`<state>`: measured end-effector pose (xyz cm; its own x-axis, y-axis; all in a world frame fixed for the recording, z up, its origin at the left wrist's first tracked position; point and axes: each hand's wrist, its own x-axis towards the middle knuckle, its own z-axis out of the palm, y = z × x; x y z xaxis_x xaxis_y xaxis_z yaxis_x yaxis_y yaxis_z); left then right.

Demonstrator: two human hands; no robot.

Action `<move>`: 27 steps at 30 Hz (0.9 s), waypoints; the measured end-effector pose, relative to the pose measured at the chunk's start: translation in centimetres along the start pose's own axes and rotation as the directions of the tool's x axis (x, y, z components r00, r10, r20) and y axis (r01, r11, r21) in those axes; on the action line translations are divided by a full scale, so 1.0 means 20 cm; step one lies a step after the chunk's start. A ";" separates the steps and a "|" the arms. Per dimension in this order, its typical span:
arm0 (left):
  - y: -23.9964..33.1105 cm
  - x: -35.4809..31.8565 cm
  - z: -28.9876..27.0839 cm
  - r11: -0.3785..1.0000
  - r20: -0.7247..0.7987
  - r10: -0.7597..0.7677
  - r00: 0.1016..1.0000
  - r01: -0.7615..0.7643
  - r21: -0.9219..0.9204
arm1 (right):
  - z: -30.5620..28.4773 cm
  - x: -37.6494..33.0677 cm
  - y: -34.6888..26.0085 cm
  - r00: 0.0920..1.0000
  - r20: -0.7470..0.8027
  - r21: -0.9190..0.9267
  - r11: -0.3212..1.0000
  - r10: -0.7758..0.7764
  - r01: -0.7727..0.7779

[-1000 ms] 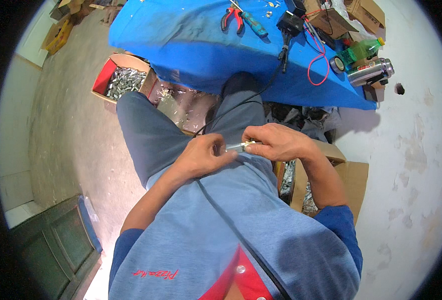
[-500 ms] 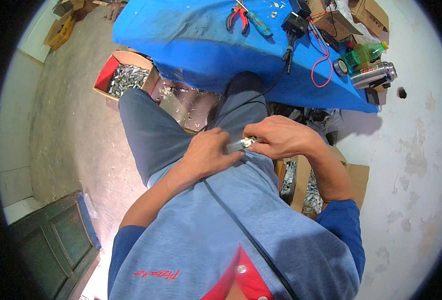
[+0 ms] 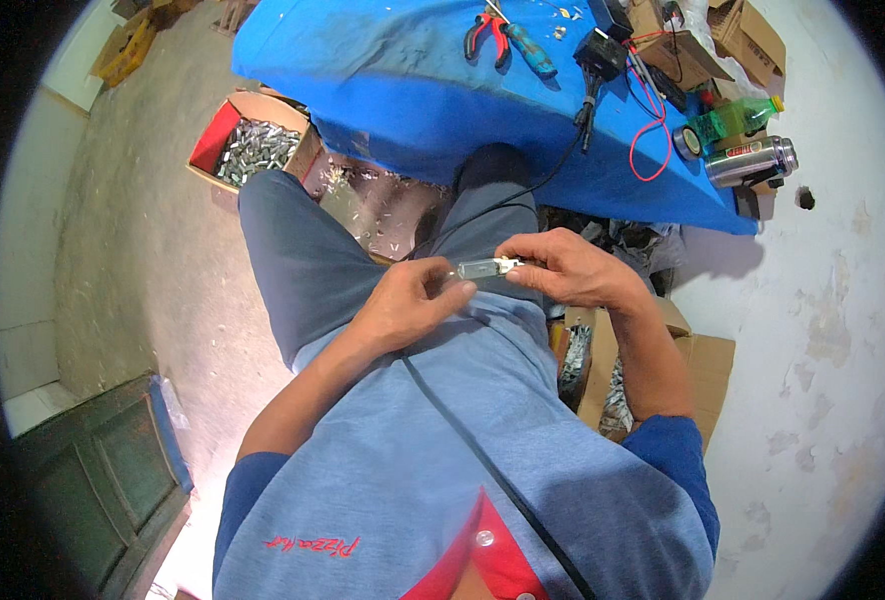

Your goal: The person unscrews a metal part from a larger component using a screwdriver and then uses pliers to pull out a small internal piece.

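I sit with both hands over my lap. My right hand [image 3: 570, 268] grips a small clear, silvery tube-like part [image 3: 485, 268] by its right end, holding it level. My left hand [image 3: 413, 300] meets the part's left end with its fingertips curled around it. A black cable [image 3: 483, 215] runs from the blue table down across my lap under the hands. My grey-blue trousers and blue shirt fill the view below.
A blue-covered table [image 3: 413, 90] stands in front with red-handled pliers [image 3: 490, 35], a screwdriver [image 3: 533, 50], a black box [image 3: 603, 52], red wire, a green bottle [image 3: 735, 118] and a steel flask [image 3: 753, 160]. Cardboard boxes of silvery parts sit at left [image 3: 253, 148] and at right [image 3: 603, 370].
My hands have drawn slightly apart along the part, which now shows more fully between them; they first closed together, then spread.
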<state>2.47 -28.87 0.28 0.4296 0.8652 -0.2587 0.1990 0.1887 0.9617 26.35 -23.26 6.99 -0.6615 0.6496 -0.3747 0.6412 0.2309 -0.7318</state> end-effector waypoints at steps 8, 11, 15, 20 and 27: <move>-0.03 0.01 0.00 0.996 -0.005 0.047 0.999 -0.047 0.072 | 0.07 -0.06 0.00 0.993 -0.093 0.131 0.989 0.078 -0.066; -0.03 0.01 0.02 0.991 -0.015 0.096 0.995 -0.094 0.093 | 0.10 -0.07 0.01 0.988 -0.149 0.092 0.995 0.049 -0.035; -0.02 0.01 0.03 0.986 -0.028 0.100 0.995 -0.096 0.137 | 0.12 -0.08 0.00 0.981 -0.194 0.028 1.000 0.001 0.004; -0.02 0.02 0.05 0.972 -0.063 0.154 0.986 -0.139 0.191 | 0.15 -0.09 0.01 0.947 -0.302 -0.131 0.988 -0.112 0.075; 0.00 0.04 0.03 0.963 -0.019 0.063 0.998 -0.056 0.265 | 0.10 -0.14 0.02 0.961 -0.243 -0.199 0.976 -0.132 0.083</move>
<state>3.27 -28.53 -0.04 0.4241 0.8842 -0.1958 0.4012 0.0104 0.9159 27.70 -26.36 6.60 -0.6257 0.7699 -0.1253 0.6484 0.4240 -0.6323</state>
